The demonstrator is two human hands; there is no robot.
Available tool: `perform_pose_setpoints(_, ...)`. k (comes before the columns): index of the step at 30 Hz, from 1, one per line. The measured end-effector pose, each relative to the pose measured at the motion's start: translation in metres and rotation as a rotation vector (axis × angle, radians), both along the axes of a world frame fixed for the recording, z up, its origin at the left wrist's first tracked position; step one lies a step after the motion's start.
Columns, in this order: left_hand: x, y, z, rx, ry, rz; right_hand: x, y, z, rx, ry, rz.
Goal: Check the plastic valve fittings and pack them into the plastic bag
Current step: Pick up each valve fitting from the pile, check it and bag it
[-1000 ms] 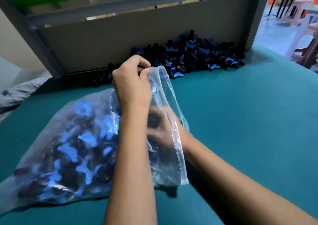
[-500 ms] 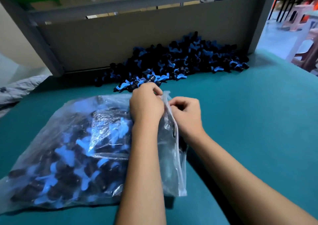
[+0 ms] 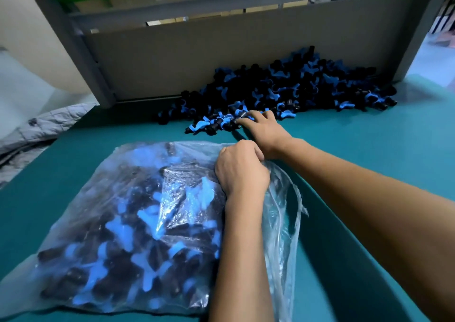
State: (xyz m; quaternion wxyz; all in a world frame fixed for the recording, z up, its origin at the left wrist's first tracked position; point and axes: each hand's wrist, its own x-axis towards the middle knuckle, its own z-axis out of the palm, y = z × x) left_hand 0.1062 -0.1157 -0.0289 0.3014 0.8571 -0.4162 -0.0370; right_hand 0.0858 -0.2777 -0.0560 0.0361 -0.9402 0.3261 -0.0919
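On the teal table [image 3: 369, 149], near its front-left corner, a clear plastic bag [image 3: 128, 223] lies flat, bulging with black-and-blue valve fittings. Bag mouth faces the right edge, film there loose and wrinkled. Left hand [image 3: 242, 171] sits at the bag's far right corner, fingers curled tight, gripping a bunch of the film at the mouth. Forearm runs back over the bag's right side.

Right hand [image 3: 264, 131] reaches past the bag toward the back edge. Its fingers are extended and slightly spread, tips touching the nearest fittings of the loose pile [image 3: 295, 90]; cannot tell if any fitting is actually pinched, nothing visibly lifted. Right wrist passes just beside the left knuckles.

Pile of loose fittings is heaped along the back edge, from about the middle to the back-right corner, leaning against a grey cardboard panel [image 3: 221, 58] that stands upright inside a grey metal frame [image 3: 81, 58]. A few fittings trail out from the pile toward the bag, close to it but not touching.

Off the left edge: grey quilted fabric [image 3: 41, 127].
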Motion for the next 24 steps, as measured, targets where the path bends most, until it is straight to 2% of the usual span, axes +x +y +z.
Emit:
perform_pose_setpoints(5, 0.003, -0.003, -0.001, 0.003, 0.004, 0.025, 0.013, -0.015, -0.004, -0.009, 0.167, 0.048)
perform_pose_setpoints(14, 0.002, -0.004, -0.003, -0.027, -0.017, 0.041, -0.037, 0.009, 0.001, -0.085, -0.065, 0.085)
perform_pose_setpoints(18, 0.002, -0.003, -0.005, -0.056, 0.007, 0.050, -0.091, 0.030, -0.006, -0.006, -0.288, 0.011)
perform_pose_setpoints(21, 0.002, -0.007, -0.002, -0.227, 0.143, 0.011, -0.131, 0.045, -0.016, 0.084, -0.561, -0.130)
perform_pose_setpoints(24, -0.004, -0.013, 0.003, -0.442, 0.282, -0.090, -0.158, 0.059, -0.021, 0.381, -0.954, -0.269)
